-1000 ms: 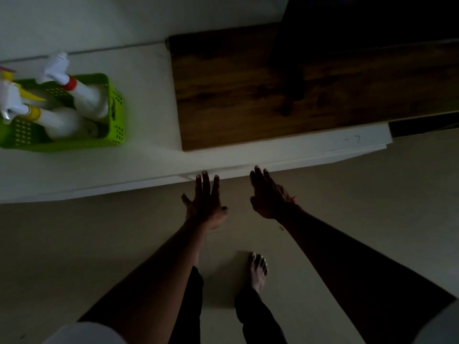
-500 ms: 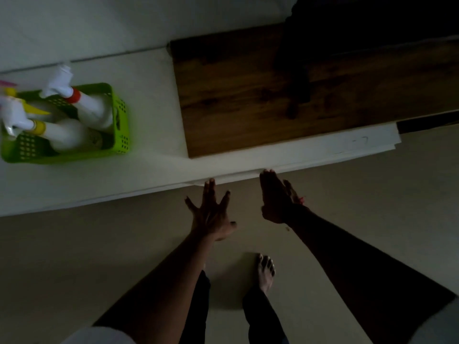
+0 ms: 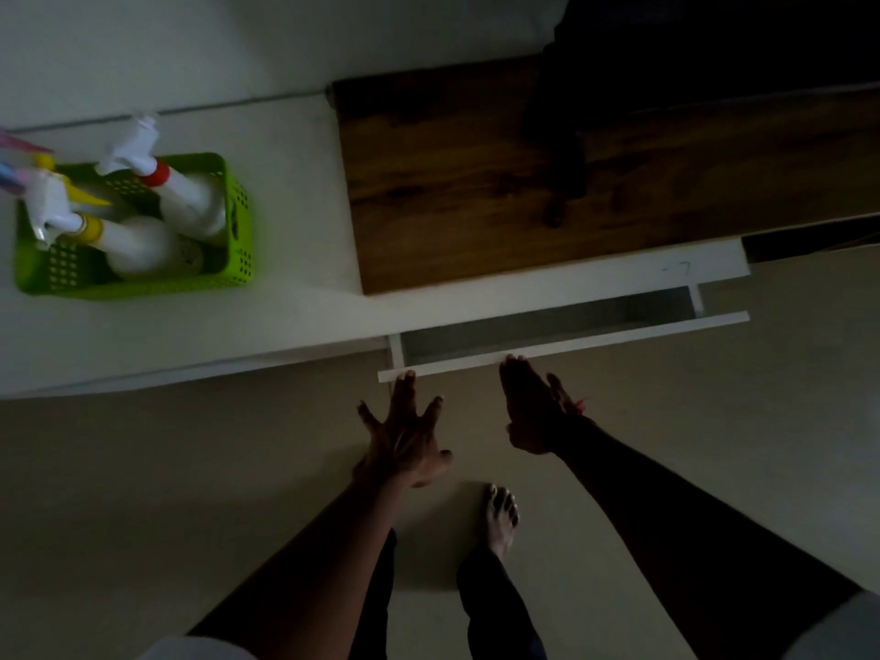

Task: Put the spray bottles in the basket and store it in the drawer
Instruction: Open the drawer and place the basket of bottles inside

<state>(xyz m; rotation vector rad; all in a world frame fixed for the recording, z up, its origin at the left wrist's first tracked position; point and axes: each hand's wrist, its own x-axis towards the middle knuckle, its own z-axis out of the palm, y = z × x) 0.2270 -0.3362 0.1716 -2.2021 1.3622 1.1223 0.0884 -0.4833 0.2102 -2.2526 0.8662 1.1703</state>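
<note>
A green perforated basket stands on the white cabinet top at the left, holding white spray bottles: one with a red collar, one with a yellow collar. Below the wooden panel a white drawer is pulled partly out, its dark inside showing. My left hand has its fingers spread, one fingertip touching the drawer front's left end. My right hand is flat, its fingertips on the drawer front's edge. Neither hand holds anything.
The white cabinet top runs left to right, with a brown wooden panel on its right part. A dark object looms at the top right. My bare foot stands on the beige floor.
The drawer, shut before, has slid out towards me, with both hands at its front. The basket has not moved on the cabinet.
</note>
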